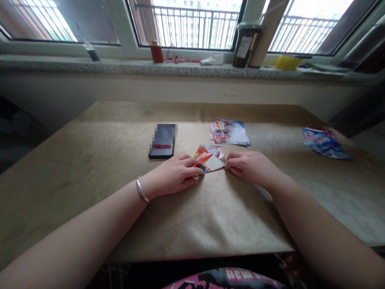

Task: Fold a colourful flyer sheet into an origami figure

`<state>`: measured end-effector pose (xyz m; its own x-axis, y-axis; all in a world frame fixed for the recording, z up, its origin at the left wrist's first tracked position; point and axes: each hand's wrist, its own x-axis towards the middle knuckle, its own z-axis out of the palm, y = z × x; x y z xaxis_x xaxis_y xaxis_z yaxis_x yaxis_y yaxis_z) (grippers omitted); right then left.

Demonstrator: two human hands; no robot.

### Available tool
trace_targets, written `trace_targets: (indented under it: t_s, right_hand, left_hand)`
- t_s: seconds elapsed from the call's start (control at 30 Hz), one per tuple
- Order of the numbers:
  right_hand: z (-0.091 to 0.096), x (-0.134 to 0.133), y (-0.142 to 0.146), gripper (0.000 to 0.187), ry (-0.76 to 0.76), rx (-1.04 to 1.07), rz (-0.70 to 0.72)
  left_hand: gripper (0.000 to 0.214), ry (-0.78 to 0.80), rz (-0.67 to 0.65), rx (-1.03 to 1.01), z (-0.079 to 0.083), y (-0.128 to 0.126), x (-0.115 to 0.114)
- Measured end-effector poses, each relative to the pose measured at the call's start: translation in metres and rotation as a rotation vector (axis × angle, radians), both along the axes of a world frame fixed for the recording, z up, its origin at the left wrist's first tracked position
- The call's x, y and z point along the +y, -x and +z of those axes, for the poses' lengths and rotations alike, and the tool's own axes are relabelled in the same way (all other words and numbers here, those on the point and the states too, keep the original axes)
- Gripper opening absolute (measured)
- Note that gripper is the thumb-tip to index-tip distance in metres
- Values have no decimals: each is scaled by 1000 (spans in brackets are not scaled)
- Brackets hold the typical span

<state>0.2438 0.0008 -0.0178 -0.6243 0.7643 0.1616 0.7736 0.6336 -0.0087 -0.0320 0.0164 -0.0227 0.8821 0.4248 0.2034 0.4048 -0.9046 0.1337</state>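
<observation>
A small sheet of printed paper (215, 162), orange, white and blue, lies partly folded on the table in front of me. My left hand (180, 172) rests on its left corner, fingers stretched out over the print and thumb on the near side. At the right corner, my right hand (248, 166) pinches the paper's edge between thumb and curled fingers. My left fingers cover part of the left end. Just beyond the sheet is a stack of printed leaflets (231, 132). Left of it, a phone (162, 140) lies face up, its screen partly pixelated.
The table (90, 160) has a brown covering, wrinkled near the front edge. Folded blue and red papers (325, 142) lie at the far right. On the windowsill (120, 68) stand a red container (157, 52), a dark box (245, 46) and a yellow object (288, 62).
</observation>
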Motion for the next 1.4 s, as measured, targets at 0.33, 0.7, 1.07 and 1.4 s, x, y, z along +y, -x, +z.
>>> trace_targets:
  t_s: [0.33,0.7,1.07,1.4]
  right_hand:
    - [-2,-2,3,16,-98,77,-34]
    - [0,-3,3,23,-78,4,-57]
    - [4,-5,0,23,-38,-7,-103]
    - [-5,-6,13,31,22,141,-177]
  left_hand:
    - [30,-1,-8,-30,-4,0,1]
    - [30,20,-30,-37,-1,-3,0]
    - [33,-19,-5,-19,-1,-5,-3]
    - [42,58,16,58,4,-4,-4]
